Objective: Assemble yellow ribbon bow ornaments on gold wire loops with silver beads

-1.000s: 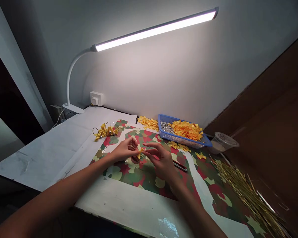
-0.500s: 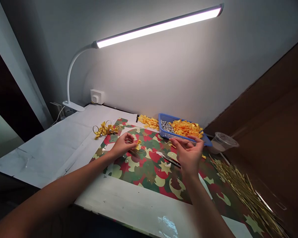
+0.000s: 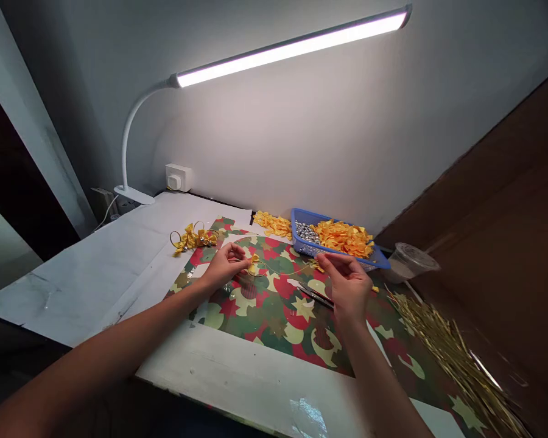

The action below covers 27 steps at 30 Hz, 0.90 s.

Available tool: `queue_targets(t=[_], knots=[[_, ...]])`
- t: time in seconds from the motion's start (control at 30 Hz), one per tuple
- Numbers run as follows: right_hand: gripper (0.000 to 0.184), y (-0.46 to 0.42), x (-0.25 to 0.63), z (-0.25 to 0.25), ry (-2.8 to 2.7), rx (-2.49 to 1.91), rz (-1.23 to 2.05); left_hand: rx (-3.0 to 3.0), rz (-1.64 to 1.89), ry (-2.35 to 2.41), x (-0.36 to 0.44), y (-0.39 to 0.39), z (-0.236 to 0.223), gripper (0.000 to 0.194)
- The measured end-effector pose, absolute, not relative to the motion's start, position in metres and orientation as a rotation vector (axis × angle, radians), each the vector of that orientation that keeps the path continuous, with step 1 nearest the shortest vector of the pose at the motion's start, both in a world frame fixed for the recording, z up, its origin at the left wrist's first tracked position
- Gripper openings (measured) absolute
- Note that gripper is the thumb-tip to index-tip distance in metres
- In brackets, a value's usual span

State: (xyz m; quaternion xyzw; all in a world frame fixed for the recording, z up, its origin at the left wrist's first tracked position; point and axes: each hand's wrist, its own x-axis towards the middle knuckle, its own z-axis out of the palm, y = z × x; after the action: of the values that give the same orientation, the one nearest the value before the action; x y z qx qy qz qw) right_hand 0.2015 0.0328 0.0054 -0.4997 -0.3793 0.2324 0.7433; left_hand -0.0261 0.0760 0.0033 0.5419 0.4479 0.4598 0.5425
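- Yellow bow (image 3: 253,264) with thin wire ring (image 3: 257,275), center of frame, above camo-patterned sheet (image 3: 269,313).
- Left hand (image 3: 226,266), center: thumb and fingertips pinched on bow's left edge.
- Right hand (image 3: 351,285), right of center: thumb and fingers pinched on far end of gold wire (image 3: 301,268), which runs slack back toward bow.
- Handling, my guess: very light; bow soft, crushes easily; wire thin, springy, kinks. Best hold: bow's gathered middle, wire near its end.
- Dark slim tool (image 3: 317,295) lies just left of right wrist.
- Farther out: ringed bow cluster (image 3: 194,238) left of center; blue basket (image 3: 380,260) with orange pieces (image 3: 344,237) right of center; gold strands (image 3: 452,353) lower right.
- Vs. 1.0 s ago: hands then together at bow; right now well apart, wire drawn out between.
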Motion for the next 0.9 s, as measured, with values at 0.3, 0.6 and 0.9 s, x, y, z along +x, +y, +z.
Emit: queue_targets(t=[0.3,0.6,0.9], knots=[[0.035,0.021,0.194,0.025,-0.862,-0.913,0.714,1.482,1.103,1.011,-0.025,0.069,-0.003,0.027],[0.031,0.012,0.182,0.027,-0.959,-0.903,0.884,1.504,1.015,0.923,-0.020,0.061,0.001,0.028],[0.012,0.006,0.148,0.013,-1.303,-1.155,0.942,1.372,0.961,0.893,-0.018,0.058,0.003,0.035]])
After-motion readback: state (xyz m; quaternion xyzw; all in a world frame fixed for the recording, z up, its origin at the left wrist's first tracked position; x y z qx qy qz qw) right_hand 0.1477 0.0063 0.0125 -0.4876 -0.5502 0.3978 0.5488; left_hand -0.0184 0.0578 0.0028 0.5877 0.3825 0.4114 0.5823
